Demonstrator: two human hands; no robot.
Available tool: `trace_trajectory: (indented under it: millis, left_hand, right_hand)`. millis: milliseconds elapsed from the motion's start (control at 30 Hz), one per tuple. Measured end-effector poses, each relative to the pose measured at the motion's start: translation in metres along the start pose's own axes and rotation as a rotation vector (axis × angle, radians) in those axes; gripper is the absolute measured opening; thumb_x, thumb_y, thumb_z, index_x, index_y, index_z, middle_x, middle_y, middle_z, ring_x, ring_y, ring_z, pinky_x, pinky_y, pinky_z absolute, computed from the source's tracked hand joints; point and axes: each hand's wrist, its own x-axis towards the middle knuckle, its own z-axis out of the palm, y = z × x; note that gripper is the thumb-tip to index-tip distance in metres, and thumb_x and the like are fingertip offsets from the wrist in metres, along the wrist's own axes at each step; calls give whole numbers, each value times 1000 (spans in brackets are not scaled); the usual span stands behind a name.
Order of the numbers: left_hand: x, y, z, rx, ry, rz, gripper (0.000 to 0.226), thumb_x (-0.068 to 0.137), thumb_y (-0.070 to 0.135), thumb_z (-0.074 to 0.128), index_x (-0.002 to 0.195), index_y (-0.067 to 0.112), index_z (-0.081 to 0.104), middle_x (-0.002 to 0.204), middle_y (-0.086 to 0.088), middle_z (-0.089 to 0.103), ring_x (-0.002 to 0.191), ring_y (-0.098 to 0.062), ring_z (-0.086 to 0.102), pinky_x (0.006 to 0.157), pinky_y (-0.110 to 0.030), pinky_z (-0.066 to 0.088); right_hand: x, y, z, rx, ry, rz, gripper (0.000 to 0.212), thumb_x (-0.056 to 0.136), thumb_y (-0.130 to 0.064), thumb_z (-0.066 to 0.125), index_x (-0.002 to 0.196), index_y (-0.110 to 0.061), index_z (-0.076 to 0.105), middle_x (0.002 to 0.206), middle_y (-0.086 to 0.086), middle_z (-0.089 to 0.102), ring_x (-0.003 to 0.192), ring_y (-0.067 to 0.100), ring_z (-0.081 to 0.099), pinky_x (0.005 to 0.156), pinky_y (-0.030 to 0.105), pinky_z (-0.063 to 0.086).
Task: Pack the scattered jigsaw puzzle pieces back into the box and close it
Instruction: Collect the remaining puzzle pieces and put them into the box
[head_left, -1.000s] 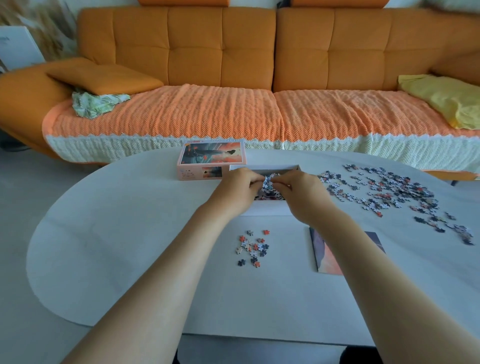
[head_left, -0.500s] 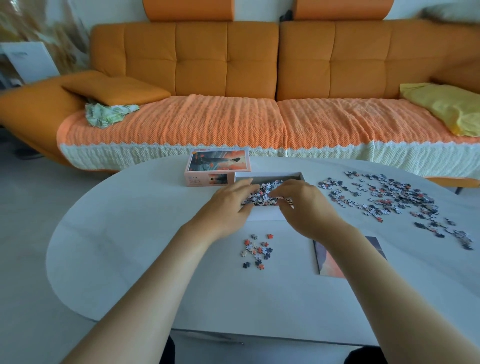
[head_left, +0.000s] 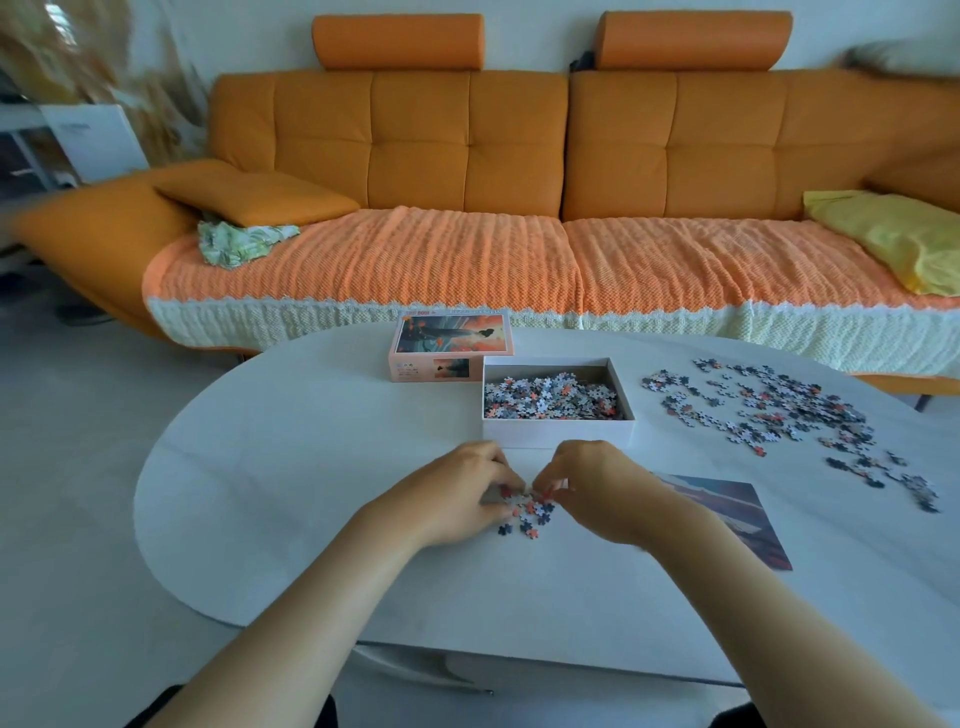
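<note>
On the white tabletop (head_left: 291, 467) we see, from left to right, the lid (head_left: 451, 347) lying picture-side up at the far edge, with its right end just beside the far left corner of the open box (head_left: 558, 434). The box holds a layer of pieces (head_left: 550, 397) across its floor. In front of the box, nearer to us, our left hand (head_left: 457, 496) and right hand (head_left: 597, 491) meet over a small cluster (head_left: 527, 514) of loose pieces on the tabletop; both hands are curled, fingertips turned inward and pinching at the cluster, the left touching its left edge and the right its upper right edge. We cannot tell how many pieces either hand actually grips. To the right of the right forearm lies a flat print (head_left: 737, 512), partly covered by that arm. Farther right, a wide scatter (head_left: 779, 410) of pieces spreads over the tabletop, well apart from the box. Behind the tabletop stands an orange sofa (head_left: 519, 156).
</note>
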Motion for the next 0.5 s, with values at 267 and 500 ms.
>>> trace_trajectory:
  millis: [267, 500]
  left_hand:
    - [-6, 5, -4, -3, -91, -50, 54, 78, 46, 73, 128, 34, 59, 108, 10, 46, 93, -4, 46, 88, -26, 44]
    - [2, 11, -2, -97, 15, -69, 31, 76, 26, 78, 107, 27, 72, 94, 6, 58, 84, -9, 56, 71, -18, 42]
  right_hand:
    - [-7, -14, -1, 85, -85, 134, 44, 67, -55, 77, 97, -23, 69, 99, -1, 56, 85, 13, 51, 70, 26, 44]
    - [0, -17, -1, 172, -16, 136, 17, 77, -29, 76, 80, -12, 71, 75, 3, 59, 65, 14, 45, 52, 20, 32]
